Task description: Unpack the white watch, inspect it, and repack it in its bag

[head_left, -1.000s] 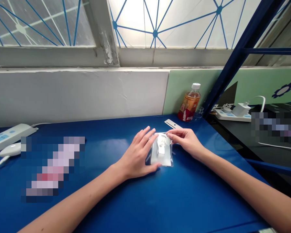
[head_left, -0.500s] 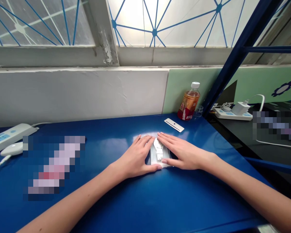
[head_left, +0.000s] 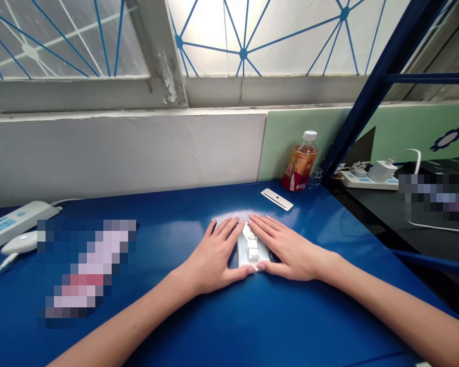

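On the near side of the bottle (head_left: pixel 300 165), a clear packet (head_left: pixel 245 257) with a white item (head_left: pixel 253 248) inside lies on the table (head_left: pixel 233 323). The left hand (head_left: pixel 216 257) and right hand (head_left: pixel 290 248) rest flat over its sides, fingers extended, clasping nothing. The packet looks light, pliable and slippery; its edge farthest from the bottle should pinch best.
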`<state>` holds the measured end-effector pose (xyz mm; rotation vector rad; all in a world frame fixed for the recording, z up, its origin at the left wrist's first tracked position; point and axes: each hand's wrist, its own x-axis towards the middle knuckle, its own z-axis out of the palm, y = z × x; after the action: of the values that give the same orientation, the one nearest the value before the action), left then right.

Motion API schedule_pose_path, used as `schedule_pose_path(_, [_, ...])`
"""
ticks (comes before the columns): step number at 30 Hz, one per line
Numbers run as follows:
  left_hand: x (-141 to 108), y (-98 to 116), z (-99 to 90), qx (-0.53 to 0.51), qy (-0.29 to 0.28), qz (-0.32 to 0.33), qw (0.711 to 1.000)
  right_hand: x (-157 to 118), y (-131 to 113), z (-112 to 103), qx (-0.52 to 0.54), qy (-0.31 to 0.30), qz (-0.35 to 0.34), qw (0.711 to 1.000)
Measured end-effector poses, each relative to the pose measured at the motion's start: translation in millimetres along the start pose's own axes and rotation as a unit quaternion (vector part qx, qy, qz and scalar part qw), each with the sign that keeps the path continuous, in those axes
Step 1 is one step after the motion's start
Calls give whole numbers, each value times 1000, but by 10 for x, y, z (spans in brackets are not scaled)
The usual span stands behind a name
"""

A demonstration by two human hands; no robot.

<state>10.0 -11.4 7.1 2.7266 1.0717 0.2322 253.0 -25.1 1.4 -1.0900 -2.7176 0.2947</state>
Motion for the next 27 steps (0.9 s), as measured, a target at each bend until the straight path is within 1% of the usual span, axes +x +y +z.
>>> schedule_pose_path(4, [-2,0,3,-1,10,1,1000,-8,4,11,5,8,7,1000])
schedule_pose_path(9, [-1,-15,-2,-24,17,31,999,1,-2,-4,9,5,9,1000])
schedule_pose_path(14, [8,-17,-8,-44,7,22,999,-21,32,-14,21,13,20,999])
schedule_pose_path(19, [22,-23,8,-35,7,25,999,-59,68,-43,23,-6,21,999])
schedule_pose_path(27, [32,-22,20,-36,19,27,999,-91,103,-55,27,-5,27,999])
